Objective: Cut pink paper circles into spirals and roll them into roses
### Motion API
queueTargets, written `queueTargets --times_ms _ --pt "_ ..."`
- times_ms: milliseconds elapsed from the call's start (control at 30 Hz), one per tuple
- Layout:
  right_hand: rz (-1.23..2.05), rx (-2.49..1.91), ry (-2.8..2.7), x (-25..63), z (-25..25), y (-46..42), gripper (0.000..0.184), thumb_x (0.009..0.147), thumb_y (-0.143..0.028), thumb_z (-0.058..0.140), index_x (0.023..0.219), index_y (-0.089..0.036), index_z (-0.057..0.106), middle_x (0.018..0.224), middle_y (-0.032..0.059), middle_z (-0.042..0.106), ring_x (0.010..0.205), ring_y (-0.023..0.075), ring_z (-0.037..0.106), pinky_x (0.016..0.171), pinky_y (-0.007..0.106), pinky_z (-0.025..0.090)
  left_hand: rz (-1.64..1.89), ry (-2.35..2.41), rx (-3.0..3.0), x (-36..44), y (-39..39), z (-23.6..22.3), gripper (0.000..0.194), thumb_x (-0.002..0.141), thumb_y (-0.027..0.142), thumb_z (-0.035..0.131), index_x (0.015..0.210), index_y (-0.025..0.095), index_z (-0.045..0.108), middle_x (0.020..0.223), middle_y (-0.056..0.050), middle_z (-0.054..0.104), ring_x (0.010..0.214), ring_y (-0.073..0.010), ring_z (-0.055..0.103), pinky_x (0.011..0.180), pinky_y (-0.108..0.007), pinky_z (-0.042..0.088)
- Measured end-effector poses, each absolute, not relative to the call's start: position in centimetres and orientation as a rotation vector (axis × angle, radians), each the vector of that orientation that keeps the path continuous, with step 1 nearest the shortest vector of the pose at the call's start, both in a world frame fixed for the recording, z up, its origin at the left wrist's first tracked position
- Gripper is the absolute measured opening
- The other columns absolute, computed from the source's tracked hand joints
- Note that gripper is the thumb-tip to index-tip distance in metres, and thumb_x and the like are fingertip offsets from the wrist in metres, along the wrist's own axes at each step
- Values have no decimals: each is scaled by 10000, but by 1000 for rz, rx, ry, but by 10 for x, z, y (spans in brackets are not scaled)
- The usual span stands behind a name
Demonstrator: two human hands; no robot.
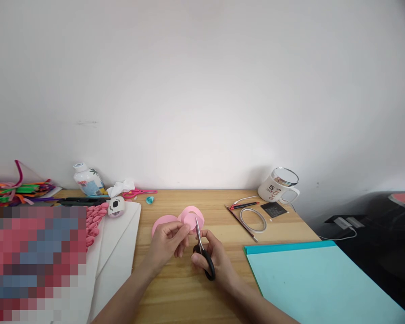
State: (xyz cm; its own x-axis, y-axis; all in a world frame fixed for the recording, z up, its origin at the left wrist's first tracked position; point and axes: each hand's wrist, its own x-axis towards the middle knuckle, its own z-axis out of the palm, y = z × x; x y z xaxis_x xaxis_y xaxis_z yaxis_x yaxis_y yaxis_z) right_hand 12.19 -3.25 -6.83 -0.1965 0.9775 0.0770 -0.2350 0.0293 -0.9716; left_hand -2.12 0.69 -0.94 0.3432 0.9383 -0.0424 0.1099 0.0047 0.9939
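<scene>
Over the middle of the table, my left hand (170, 240) pinches a piece of pink paper (191, 219) between thumb and fingers. The paper is curved and cut, with a loop standing up at its top. My right hand (216, 258) is wrapped round the black handles of a pair of scissors (206, 261). Their metal blades point up and away, with the tips at the pink paper just right of my left fingertips. Another rounded pink shape (164, 220) shows behind my left hand; whether it joins the held piece I cannot tell.
On the left are a white sheet (121, 252), a white bottle (87, 178), pipe cleaners (27, 191) and pink-handled scissors (138, 193). To the right stand a mug (273, 186), a coiled white cable (253, 220), pencils (245, 205) and light blue paper sheets (310, 274). A wall closes off the back.
</scene>
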Motion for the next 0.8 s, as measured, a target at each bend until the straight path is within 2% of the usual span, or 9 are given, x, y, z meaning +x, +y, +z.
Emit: queueTargets --times_ms 100,233,433,567,800 --pt "1417 -897 -1203 121 -69 -33 472 695 -491 701 900 -228 367 485 -109 500 399 64 400 395 160 262 893 1028 1429 -20 5 -6 409 781 484 541 545 152 506 478 36 510 352 -57 422 373 -181 306" --pt "1437 -875 -1204 120 -72 -33 470 695 -493 702 899 -224 375 482 -113 475 400 65 394 397 166 268 849 1025 1491 -18 3 -6 418 777 481 548 522 154 498 411 49 460 350 -59 407 375 -177 293" --pt "1444 -852 -1217 121 -71 -32 471 685 -453 730 893 -223 375 544 -110 444 444 49 283 411 166 197 806 1030 1449 -21 6 -13 396 781 456 553 525 157 510 421 38 493 347 -65 420 359 -180 310" --pt "1436 -825 -1218 123 -68 -31 489 668 -443 750 890 -220 376 577 -104 424 487 55 283 444 177 200 776 966 1426 -23 7 -15 375 791 441 553 550 156 524 462 34 529 356 -58 434 354 -169 321" --pt "1463 -835 -1238 124 -69 -32 478 696 -470 716 891 -232 350 562 -114 407 448 46 244 409 172 160 791 990 1446 -20 6 -10 393 784 433 556 510 159 495 430 51 480 348 -54 425 354 -164 312"
